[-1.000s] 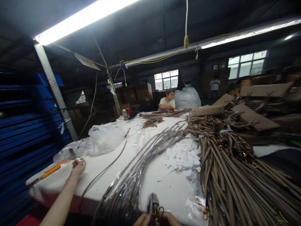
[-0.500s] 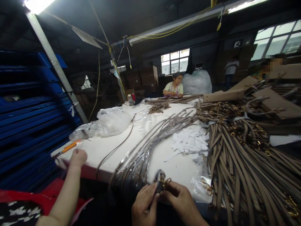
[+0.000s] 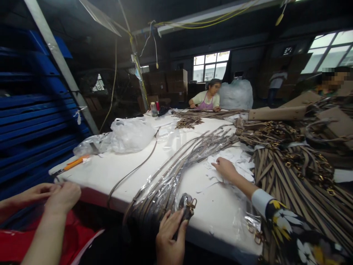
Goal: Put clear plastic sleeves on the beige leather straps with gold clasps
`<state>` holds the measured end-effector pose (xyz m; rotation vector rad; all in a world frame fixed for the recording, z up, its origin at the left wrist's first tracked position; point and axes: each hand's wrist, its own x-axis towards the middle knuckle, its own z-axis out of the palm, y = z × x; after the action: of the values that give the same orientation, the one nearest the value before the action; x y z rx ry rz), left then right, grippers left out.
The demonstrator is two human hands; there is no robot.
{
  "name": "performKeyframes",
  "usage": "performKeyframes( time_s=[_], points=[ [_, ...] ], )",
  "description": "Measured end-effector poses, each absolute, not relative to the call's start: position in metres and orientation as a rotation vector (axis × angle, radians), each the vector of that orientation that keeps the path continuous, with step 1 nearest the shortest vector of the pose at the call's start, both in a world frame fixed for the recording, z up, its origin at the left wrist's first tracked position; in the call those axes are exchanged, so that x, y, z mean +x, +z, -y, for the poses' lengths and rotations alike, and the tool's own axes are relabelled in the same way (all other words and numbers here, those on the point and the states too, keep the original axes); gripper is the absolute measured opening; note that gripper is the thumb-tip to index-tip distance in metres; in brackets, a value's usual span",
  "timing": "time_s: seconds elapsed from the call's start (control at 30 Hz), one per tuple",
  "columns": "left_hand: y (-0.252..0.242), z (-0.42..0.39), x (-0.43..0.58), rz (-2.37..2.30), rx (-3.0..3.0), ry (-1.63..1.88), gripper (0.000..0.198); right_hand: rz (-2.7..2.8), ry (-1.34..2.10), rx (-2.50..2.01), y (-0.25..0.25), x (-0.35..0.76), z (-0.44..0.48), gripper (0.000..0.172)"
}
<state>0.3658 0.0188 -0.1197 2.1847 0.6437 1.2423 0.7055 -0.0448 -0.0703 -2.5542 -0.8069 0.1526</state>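
Left hand (image 3: 169,239) clamped on plastic-wrapped brown strap end with gold clasp (image 3: 188,206)
The clasp juts above the fingertips; right hand (image 3: 226,168) lies well apart, fingers loose on white paper scraps (image 3: 244,165).

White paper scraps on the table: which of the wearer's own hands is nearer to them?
Right. The right hand touches the white paper scraps at their near edge; the left hand is apart, at the front edge of the table, gripping a strap end.
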Motion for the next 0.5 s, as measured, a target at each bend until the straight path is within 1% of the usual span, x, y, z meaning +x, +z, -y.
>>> performKeyframes(
  time_s=[0.1, 0.23, 0.33, 0.43, 0.5],
  points=[
    [-0.126, -0.02, 0.369, -0.653, 2.171, 1.235, 0.035, 0.769, 0.184, -2.673, -0.088, 0.721, 0.03, 0.029],
    [-0.131, -0.021, 0.371, -0.682, 2.134, 1.221, 0.035, 0.733, 0.234, -2.668, -0.101, 0.726, 0.019, 0.029],
    [-0.134, -0.021, 0.372, -0.734, 2.062, 1.173, 0.03, 0.701, 0.267, -2.553, -0.097, 0.729, 0.021, 0.025],
    [-0.137, -0.02, 0.371, -0.767, 1.986, 1.12, 0.025, 0.692, 0.325, -2.343, -0.088, 0.725, 0.027, 0.021],
    [-0.136, -0.019, 0.371, -0.773, 1.968, 1.099, 0.024, 0.691, 0.381, -2.167, -0.081, 0.715, 0.034, 0.024]
  ],
)
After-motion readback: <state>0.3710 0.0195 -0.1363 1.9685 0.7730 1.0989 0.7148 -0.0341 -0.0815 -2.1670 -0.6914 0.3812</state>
